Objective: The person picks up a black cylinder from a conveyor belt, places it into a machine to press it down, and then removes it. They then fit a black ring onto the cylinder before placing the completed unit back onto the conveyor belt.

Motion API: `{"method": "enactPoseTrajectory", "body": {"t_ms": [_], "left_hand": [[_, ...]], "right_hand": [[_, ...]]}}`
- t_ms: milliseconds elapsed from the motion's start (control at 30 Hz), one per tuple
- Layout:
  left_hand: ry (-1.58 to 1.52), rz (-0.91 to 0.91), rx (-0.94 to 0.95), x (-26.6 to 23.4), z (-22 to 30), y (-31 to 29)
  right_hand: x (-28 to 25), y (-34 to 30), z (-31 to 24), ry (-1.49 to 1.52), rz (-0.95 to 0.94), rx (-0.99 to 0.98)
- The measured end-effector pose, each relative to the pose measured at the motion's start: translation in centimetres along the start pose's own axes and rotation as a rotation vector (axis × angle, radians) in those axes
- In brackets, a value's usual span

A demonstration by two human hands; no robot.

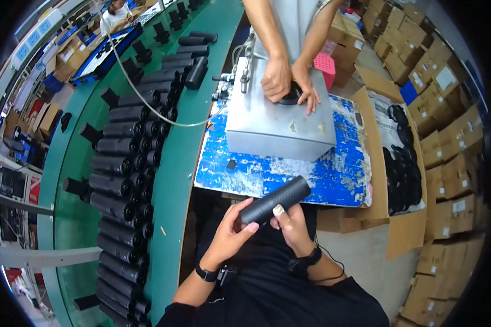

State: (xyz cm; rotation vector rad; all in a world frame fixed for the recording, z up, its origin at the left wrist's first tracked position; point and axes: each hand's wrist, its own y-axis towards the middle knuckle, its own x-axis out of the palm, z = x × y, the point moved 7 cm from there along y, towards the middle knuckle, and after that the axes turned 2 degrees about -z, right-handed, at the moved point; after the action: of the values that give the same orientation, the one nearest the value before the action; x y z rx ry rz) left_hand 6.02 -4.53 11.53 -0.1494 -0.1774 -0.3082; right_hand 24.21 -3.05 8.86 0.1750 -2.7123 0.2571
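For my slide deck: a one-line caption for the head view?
Both hands, left and right, hold a black cylinder beside a green conveyor.

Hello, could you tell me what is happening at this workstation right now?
The person wearing the camera holds a black cylinder in both hands: the left hand grips its near end and the right hand supports it from below. Across the worn blue table, a co-worker presses both hands on a black ring atop a grey metal box. Rows of similar black cylinders lie on the green conveyor to the left, and an open carton of black parts sits to the right.
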Motion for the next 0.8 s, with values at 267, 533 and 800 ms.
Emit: {"method": "enactPoseTrajectory", "body": {"t_ms": [267,533,800], "left_hand": [[0.076,0.026,0.047,-0.7,-0.6,0.2],[0.122,-0.022,0.044,-0.9,-1.5,1.0],[-0.079,0.085,0.086,-1.2,-0.4,2.4]], "right_hand": [[0.4,0.2,0.3,0.044,0.038,-0.015],[-0.7,0.6,0.5,0.028,0.045,-0.015],[-0.7,7.1,-9.6,-0.168,0.018,-0.215]]}}
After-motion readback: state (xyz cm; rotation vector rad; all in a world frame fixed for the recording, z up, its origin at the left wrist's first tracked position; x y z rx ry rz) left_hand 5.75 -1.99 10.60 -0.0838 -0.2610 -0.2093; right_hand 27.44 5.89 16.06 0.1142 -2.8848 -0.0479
